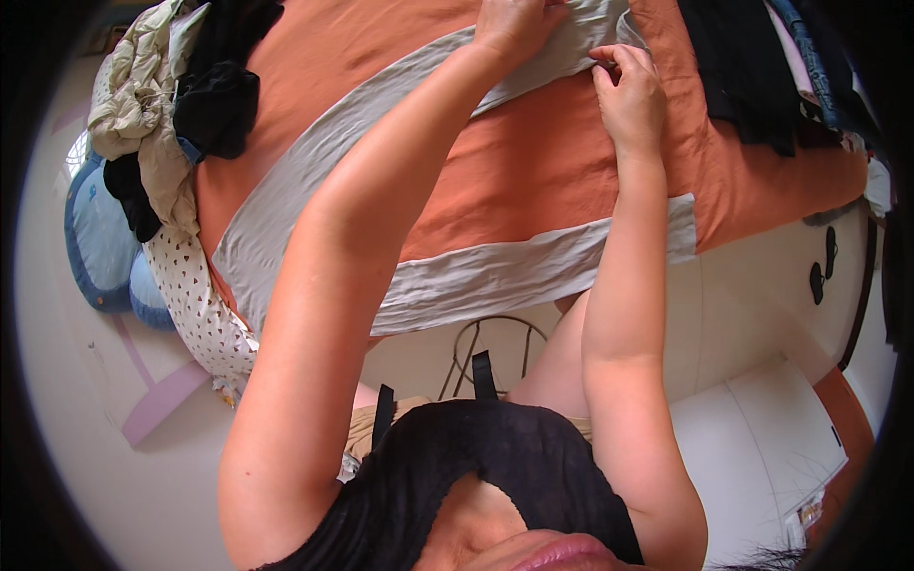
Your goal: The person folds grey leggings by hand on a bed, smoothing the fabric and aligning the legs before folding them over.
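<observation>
A long light grey cloth [285, 193], perhaps a garment, lies over the orange bed sheet [514, 164]. One band of it sweeps from the top of the view down to the lower left, and another runs along the bed's near edge. My left hand [515, 27] rests at the upper band, its fingers partly cut off by the picture's top. Just right of it, my right hand [630, 96] pinches the cloth's lower edge between thumb and forefinger.
Dark folded clothes [742, 78] and jeans [807, 57] lie at the bed's right. A beige puffer jacket [132, 107] and black clothing [218, 107] are heaped on the left, beside a blue plush cushion [103, 235]. A metal-framed stool [493, 342] stands below me; black slippers [817, 282] lie on the floor.
</observation>
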Demonstrator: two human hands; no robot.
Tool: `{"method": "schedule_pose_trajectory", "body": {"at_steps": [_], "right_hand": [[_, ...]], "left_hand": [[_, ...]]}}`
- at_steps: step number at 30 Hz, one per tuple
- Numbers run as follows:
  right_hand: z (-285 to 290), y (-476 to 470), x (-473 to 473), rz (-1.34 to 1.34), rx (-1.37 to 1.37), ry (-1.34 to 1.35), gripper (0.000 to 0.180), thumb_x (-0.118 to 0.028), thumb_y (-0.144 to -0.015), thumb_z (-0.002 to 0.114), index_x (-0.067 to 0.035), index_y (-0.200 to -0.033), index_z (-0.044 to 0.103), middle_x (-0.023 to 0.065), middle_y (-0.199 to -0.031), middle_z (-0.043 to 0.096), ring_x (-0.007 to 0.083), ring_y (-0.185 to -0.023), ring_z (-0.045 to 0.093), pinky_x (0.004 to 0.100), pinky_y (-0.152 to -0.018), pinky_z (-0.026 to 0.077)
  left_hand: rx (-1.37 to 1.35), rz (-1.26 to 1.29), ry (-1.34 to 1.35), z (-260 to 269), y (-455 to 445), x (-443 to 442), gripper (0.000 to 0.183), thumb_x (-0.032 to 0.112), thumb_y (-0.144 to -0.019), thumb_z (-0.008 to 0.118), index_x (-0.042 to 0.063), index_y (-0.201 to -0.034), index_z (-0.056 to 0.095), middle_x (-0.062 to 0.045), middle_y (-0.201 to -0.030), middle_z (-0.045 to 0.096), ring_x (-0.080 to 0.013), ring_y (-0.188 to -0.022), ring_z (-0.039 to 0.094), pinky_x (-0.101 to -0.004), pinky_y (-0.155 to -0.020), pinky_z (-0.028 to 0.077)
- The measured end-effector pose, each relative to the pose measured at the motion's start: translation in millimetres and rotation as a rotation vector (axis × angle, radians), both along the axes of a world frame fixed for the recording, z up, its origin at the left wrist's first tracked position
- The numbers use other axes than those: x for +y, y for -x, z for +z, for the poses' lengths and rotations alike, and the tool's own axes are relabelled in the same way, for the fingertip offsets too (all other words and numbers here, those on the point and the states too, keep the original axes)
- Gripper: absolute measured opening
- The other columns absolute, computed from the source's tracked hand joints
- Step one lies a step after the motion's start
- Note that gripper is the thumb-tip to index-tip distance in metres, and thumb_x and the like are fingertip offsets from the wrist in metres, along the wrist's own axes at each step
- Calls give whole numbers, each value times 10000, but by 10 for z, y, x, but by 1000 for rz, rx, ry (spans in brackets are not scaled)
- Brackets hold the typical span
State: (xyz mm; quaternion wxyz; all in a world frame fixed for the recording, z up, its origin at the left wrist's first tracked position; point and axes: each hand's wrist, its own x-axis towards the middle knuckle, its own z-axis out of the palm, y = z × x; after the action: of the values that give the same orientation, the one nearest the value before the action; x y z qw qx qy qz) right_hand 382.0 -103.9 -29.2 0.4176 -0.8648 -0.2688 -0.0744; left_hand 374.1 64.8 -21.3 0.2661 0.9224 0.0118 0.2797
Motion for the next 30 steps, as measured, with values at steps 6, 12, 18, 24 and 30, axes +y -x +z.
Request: {"method": "schedule_pose_trajectory", "body": {"at_steps": [6, 12, 18, 24, 30], "right_hand": [[2, -47, -92, -66, 83, 78, 71, -97, -702, 627, -111, -769, 606, 43, -826, 591, 252, -819, 545, 351, -702, 454], [32, -53, -90, -89, 107, -12, 65, -84, -712, 606, -113, -764, 633, 57, -833, 586, 251, -817, 543, 345, -705, 459], [-42, -163, -142, -186, -145, -115, 107, -75, -730, 573, -100, -794, 654, 81, -942, 574, 255, -880, 540, 346, -768, 446], [-38, -157, -193, -236, -41, -59, 138, -70, -756, 553, -73, -854, 649, 77, -905, 609, 248, -911, 541, 355, -822, 423], [-69, -154, -223, -304, -114, 96, 150, -60, -754, 547, -49, -871, 639, 78, -942, 602, 261, -919, 534, 348, -839, 412]], "left_hand": [[7, 79, -11, -106, -54, 3, 131, 175, -722, 602, 66, -763, 542, -120, -768, 575, -301, -783, 537, -404, -706, 410], [12, 77, -33, -81, -74, -57, 113, 163, -727, 586, 72, -774, 540, -116, -795, 571, -294, -806, 531, -403, -710, 405], [-188, -42, -186, -12, -97, -204, 113, 105, -727, 559, 70, -835, 560, -97, -882, 558, -285, -860, 518, -395, -738, 415], [-34, -320, -262, 31, -56, -292, 243, 82, -755, 516, 8, -982, 559, -115, -1075, 552, -254, -1068, 484, -332, -916, 387], [92, -365, -245, 81, -35, -308, 483, 222, -765, 543, -20, -1177, 471, -154, -1279, 427, -247, -1232, 351, -357, -1018, 279]]}}
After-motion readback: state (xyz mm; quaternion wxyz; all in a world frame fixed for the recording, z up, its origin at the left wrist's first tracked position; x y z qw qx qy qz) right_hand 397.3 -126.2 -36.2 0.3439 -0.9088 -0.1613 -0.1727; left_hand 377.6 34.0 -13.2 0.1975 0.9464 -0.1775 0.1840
